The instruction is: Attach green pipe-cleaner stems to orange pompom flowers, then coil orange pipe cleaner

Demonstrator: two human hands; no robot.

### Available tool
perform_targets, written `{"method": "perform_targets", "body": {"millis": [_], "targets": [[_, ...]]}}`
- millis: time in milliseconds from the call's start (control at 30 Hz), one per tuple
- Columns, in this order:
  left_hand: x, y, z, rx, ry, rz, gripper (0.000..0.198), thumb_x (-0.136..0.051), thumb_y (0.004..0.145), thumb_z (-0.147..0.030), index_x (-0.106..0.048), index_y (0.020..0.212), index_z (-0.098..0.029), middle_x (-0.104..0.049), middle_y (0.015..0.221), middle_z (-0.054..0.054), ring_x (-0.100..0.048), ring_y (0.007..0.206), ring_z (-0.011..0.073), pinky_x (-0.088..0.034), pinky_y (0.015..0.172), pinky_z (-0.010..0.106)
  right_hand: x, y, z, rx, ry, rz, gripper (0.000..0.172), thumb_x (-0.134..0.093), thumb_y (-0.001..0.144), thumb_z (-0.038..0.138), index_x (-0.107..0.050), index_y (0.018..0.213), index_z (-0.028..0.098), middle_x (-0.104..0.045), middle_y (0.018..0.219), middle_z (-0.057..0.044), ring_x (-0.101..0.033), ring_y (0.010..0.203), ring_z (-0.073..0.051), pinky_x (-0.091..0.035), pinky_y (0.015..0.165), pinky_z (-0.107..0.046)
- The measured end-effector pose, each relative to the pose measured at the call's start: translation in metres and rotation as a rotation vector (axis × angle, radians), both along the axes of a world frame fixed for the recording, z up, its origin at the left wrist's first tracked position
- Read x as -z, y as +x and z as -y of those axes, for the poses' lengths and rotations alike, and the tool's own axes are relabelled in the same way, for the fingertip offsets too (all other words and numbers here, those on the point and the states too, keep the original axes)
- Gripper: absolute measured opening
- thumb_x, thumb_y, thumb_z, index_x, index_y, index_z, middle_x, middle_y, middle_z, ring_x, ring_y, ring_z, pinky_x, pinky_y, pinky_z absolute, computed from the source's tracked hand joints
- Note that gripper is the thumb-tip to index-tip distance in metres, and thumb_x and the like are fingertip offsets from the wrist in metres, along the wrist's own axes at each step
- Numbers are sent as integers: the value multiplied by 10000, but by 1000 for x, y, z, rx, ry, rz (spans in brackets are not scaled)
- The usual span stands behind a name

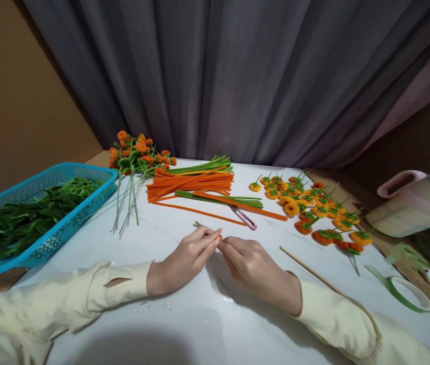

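pinching by fingertips, judged the step in hand: one small orange piece point(220, 238), mostly hidden, above the table point(200, 324). left hand point(185, 260): fingers drawn together on the piece; green tip point(197, 224) jutting out beyond. right hand point(256, 267): fingers curled, tips closed on the piece's right side. next move, by judgement: calls for steady, light finger pressure. farther off: orange strips point(188, 185), piled; pink cutter point(250, 223), near them.

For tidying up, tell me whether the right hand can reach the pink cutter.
Probably yes: the pink cutter lies just beyond the right hand, its near end uncovered, though that hand looks occupied.
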State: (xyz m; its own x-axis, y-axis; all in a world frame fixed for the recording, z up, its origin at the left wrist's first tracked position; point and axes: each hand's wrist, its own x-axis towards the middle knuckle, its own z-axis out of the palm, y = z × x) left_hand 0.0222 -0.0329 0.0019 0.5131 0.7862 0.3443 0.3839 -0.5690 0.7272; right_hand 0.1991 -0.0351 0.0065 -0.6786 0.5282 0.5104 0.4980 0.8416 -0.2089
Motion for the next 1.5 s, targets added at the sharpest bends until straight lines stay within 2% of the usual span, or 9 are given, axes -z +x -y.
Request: {"method": "perform_targets", "body": {"millis": [100, 267, 367, 500, 600, 700, 833, 1067, 1500], "targets": [[-1, 0, 1, 33, -22, 6, 344, -310, 955, -232, -495, 1241, -185, -534, 961, 69, -539, 904, 152, -452, 844, 288, -6, 0, -2, 37, -199, -85, 236, -372, 822, 60, -576, 727, 129, -571, 641, -50, -471, 522, -123, -350, 487, -238], [5, -5, -6, 116, 85, -24, 451, -402, 926, -257, -304, 1359, -178, -504, 1111, 111, -494, 1043, 182, -420, 914, 316, -24, 6, -23, 172, -1099, -420, 143, -616, 744, 228, -624, 644, 126, -552, 518, 12, -422, 387, -72, -343, 387, -206], [8, -7, -11, 127, 103, -22, 342, -363, 936, -236, -395, 1271, -175, -536, 1085, 102, -510, 1018, 174, -421, 894, 302, -18, 9, -33, 47, -1371, -558, 207, -705, 697, 309, -648, 681, 111, -567, 521, 14, -422, 375, -58, -368, 393, -204], [7, -8, -17, 63, -29, -23, 238, -336, 939, -264, -545, 950, -152, -568, 843, 44, -529, 779, 139, -436, 746, 257, 3, 10, -41, -116, -1583, -617, 262, -721, 706, 341, -646, 682, 91, -602, 589, -5, -466, 398, -42, -398, 425, -185], [8, -8, -23, 45, -312, 49, 305, -358, 927, -364, -537, 809, -147, -550, 698, 4, -491, 595, 101, -411, 587, 223, 14, 9, -46, -152, -1644, -653, 314, -687, 744, 381, -629, 673, 81, -586, 559, -2, -501, 404, -55, -431, 419, -179], [10, -9, -31, 162, -645, 195, 345, -405, 891, -466, -503, 840, -139, -585, 697, 14, -496, 486, 83, -394, 474, 209, 20, 10, -50, -163, -1637, -716, 326, -671, 760, 399, -594, 677, 93, -569, 547, 13, -512, 395, -64, -440, 374, -173], [10, -12, -40, 289, -882, 291, 410, -477, 834, -534, -497, 816, -125, -633, 723, 60, -553, 477, 100, -462, 484, 234, 19, 10, -48, -201, -1598, -638, 352, -583, 824, 452, -526, 715, 122, -596, 576, 4, -522, 368, -71, -427, 321, -161], [9, -14, -40, 358, -940, 272, 362, -465, 870, -473, -501, 772, -126, -645, 644, 47, -546, 458, 85, -448, 484, 205, 9, 8, -39, -302, -1525, -369, 382, -408, 916, 471, -506, 786, 125, -576, 571, 9, -510, 379, -52, -417, 335, -128], [4, -14, -39, 298, -936, 237, 366, -482, 857, -469, -524, 745, -124, -629, 558, 31, -542, 396, 94, -418, 402, 186, 11, 7, -38, -270, -1540, -458, 328, -467, 890, 461, -464, 787, 149, -575, 596, 13, -526, 413, -68, -392, 300, -130]]}}
